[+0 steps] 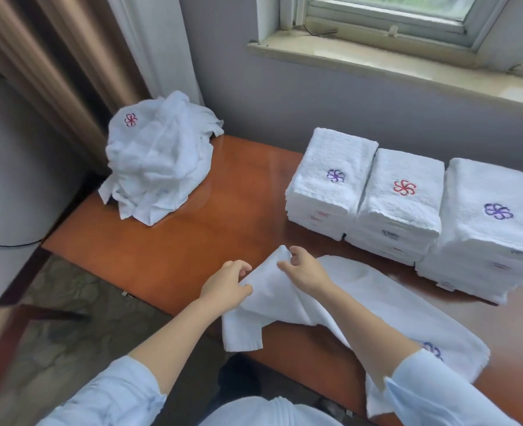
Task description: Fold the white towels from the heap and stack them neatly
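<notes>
Left hand (228, 279) and right hand (303, 265), close together, pinch the raised corner of a white embroidered terry towel (361, 287) trailing under the right forearm. A crumpled white towel heap (158, 158) lies beyond the left hand, folded white towel stacks (401, 198) beyond the right.

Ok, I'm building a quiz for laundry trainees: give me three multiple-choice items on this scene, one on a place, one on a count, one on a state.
1. Where is the heap of unfolded towels? A. far left of the table B. in a basket C. on a chair
2. How many stacks of folded towels are there? A. one B. three C. six
3. The towel nearest the person is: A. rolled up B. on a stack C. unfolded, held at one end
A: it sits at the table's far left. B: three stand side by side. C: left hand and right hand pinch its raised end.
</notes>
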`<state>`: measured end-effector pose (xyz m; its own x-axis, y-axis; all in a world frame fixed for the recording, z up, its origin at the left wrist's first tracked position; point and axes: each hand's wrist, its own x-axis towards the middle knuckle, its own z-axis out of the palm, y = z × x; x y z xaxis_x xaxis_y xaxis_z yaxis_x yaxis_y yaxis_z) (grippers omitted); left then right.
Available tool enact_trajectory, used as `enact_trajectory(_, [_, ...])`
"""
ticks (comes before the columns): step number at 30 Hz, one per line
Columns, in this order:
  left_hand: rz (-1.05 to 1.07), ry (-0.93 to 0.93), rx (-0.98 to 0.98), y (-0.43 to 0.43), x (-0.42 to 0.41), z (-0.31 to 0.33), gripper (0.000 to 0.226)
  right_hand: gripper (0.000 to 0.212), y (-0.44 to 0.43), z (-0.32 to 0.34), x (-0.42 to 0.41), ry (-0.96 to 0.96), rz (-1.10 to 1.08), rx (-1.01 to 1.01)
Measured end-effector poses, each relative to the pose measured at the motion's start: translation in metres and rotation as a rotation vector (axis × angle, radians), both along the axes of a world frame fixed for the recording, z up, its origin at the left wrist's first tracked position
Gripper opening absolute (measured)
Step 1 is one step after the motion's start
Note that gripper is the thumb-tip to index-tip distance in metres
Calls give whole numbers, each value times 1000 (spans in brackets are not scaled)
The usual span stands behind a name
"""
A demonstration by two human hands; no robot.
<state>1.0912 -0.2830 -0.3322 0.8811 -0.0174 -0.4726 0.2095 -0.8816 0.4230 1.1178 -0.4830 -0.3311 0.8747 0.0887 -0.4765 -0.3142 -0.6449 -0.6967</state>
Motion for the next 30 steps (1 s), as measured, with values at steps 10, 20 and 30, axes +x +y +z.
enact_trajectory(10, [-170, 370, 60, 24, 12, -20, 30, 73, 23, -31, 15, 108, -193, -3])
enact_trajectory(20, [-141, 140, -309, 13, 112, 46, 21, 23, -1, 35, 36, -282, -612, 312])
enact_trajectory(30, [-123, -30, -583, 11, 162, 69, 27, 12, 24, 71, 19, 122, 161, 357])
